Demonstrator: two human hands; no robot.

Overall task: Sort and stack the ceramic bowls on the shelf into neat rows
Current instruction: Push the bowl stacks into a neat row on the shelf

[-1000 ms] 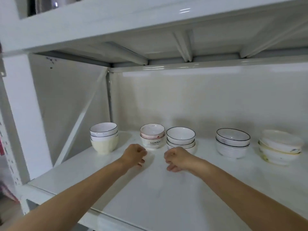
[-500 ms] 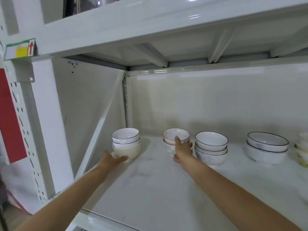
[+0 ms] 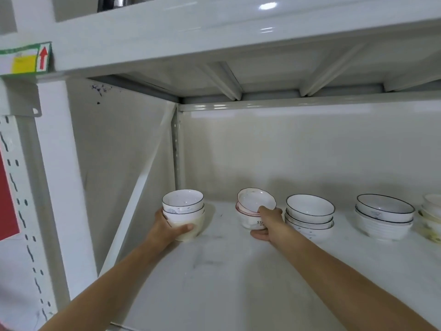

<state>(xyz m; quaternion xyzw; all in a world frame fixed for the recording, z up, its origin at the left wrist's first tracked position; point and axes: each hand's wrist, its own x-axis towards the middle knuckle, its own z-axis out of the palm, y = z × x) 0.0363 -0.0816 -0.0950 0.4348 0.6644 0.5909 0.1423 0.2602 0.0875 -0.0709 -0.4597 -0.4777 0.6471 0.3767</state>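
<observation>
Left hand [image 3: 167,226] grips the base of the left stack [image 3: 183,215]; right hand [image 3: 268,223] clasps the lettered stack [image 3: 255,211], its top bowl tilted. Right of that stack stand a rimmed stack [image 3: 309,215], then wider bowls [image 3: 384,216], all on the shelf [image 3: 226,283].

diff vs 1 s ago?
Both hands reached back from mid-shelf and took hold: left hand grips the leftmost bowl stack, right hand holds the pink-rimmed stack, top bowl now tilted. The other stacks stayed put.
</observation>
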